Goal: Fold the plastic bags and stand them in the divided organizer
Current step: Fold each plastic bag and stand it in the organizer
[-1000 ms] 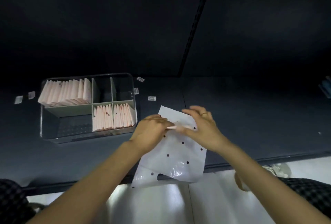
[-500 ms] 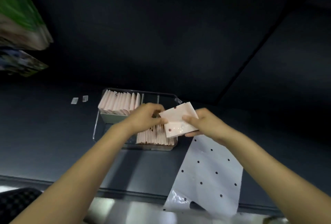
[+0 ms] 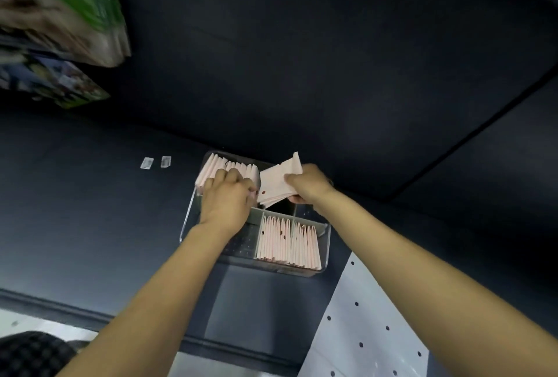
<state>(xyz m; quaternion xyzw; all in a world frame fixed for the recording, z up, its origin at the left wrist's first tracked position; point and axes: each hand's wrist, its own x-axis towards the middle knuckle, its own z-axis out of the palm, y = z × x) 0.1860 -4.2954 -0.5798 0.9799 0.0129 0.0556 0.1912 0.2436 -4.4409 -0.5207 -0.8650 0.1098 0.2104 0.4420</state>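
Note:
A clear divided organizer (image 3: 324, 251) sits on the dark table. Its far left compartment holds a row of upright folded pink bags (image 3: 225, 167); a near compartment holds another row of folded bags (image 3: 288, 242). My left hand (image 3: 228, 200) rests on the far row, fingers curled over the bags' tops and pushing them leftward. My right hand (image 3: 308, 185) pinches a folded bag (image 3: 279, 182) and holds it tilted over the organizer's far side, just right of that row. An unfolded white dotted bag (image 3: 371, 325) lies flat at the lower right.
Two small white labels (image 3: 155, 162) lie on the table left of the organizer. Green and printed packages (image 3: 65, 11) hang at the upper left. The table's front edge (image 3: 90, 313) runs along the bottom, with a checked garment (image 3: 30, 355) below it.
Both hands moved from the flat bag to the organizer. My right hand carried the folded bag over the far compartments, and my left hand went onto the far row of bags.

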